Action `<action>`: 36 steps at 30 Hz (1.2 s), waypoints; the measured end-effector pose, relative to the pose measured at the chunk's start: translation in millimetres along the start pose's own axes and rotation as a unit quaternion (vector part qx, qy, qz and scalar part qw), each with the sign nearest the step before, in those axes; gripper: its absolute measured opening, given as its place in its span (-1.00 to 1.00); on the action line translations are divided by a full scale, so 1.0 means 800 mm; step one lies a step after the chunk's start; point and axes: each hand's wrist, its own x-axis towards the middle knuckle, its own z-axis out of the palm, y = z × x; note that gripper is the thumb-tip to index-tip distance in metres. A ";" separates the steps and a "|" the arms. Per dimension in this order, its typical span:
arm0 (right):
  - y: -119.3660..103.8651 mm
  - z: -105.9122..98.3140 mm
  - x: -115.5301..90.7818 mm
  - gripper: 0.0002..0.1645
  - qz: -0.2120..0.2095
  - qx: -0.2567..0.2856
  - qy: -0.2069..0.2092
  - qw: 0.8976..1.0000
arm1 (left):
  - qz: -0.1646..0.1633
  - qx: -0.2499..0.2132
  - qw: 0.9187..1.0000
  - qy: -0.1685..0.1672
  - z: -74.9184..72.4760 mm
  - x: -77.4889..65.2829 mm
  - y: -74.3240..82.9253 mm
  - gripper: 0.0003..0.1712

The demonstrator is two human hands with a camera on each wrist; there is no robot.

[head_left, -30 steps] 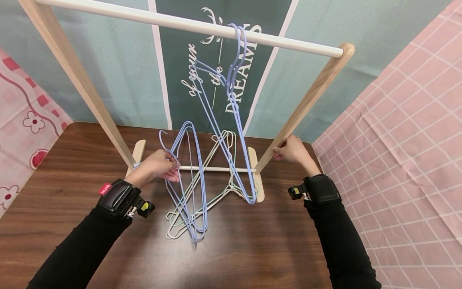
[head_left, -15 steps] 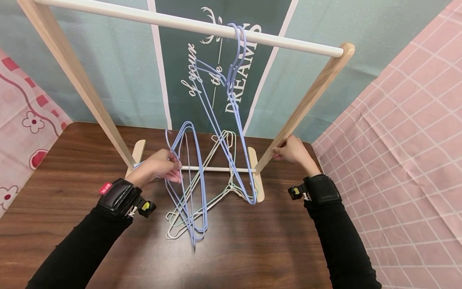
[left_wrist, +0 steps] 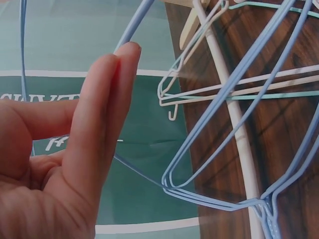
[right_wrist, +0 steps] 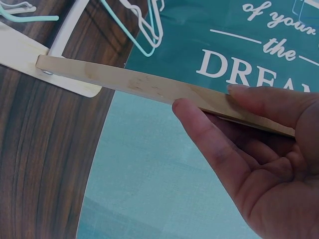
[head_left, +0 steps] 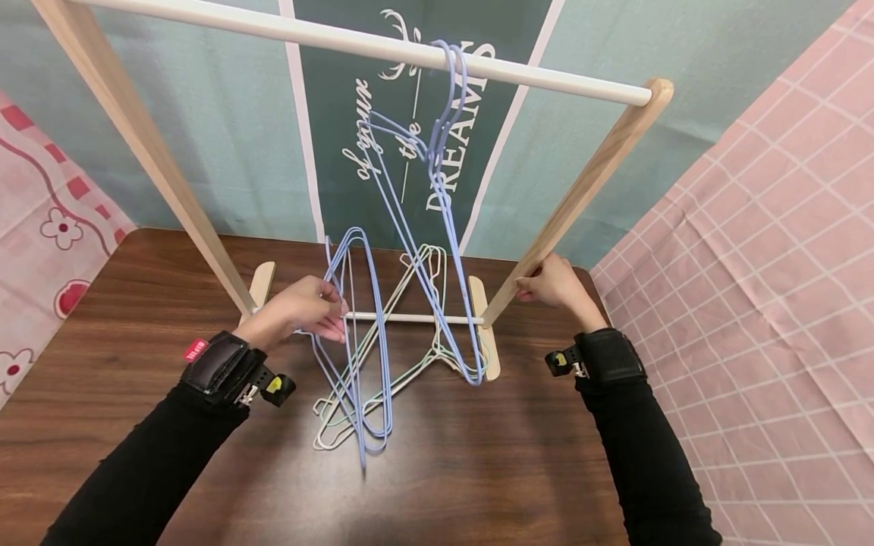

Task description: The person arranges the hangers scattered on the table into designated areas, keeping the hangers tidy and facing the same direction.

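My left hand (head_left: 307, 307) pinches a blue clothes hanger (head_left: 363, 447) above the left part of the table; in the left wrist view, the hanger's wire (left_wrist: 133, 24) emerges past the fingertips. Beneath and beside it lie more blue hangers (head_left: 374, 280), partly over white and mint hangers (head_left: 392, 303). My right hand (head_left: 554, 282) grips the right wooden upright (head_left: 580, 186) of a clothes rack near its base, thumb and fingers on either side of the wood (right_wrist: 124, 80). Two blue hangers (head_left: 463, 76) hang by their hooks from the rack's white rail (head_left: 307, 34).
The rack's left upright (head_left: 146, 163) rises beyond my left forearm. A low white crossbar (head_left: 410, 319) joins the feet (head_left: 493, 353). Brown wooden table (head_left: 478, 470) extends in front. Printed cloth stands behind, and pink checked cloth (head_left: 765, 250) borders the right.
My left hand has shifted slightly right, and the held hanger has turned so that it now appears narrower, almost edge-on. The right hand keeps its grip on the upright.
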 end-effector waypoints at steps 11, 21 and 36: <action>0.000 -0.002 0.001 -0.66 0.001 -0.006 -0.001 1.000 | 0.016 0.018 1.000 -0.019 -0.002 -0.008 0.020 -0.82; 0.000 -0.001 0.002 -0.66 0.000 0.000 0.002 1.000 | 0.017 0.034 0.999 -0.016 -0.006 -0.014 0.030 -0.84; -0.001 -0.002 0.000 -0.67 0.000 -0.006 0.001 1.000 | 0.042 -0.006 0.999 0.006 -0.021 -0.025 0.035 -0.84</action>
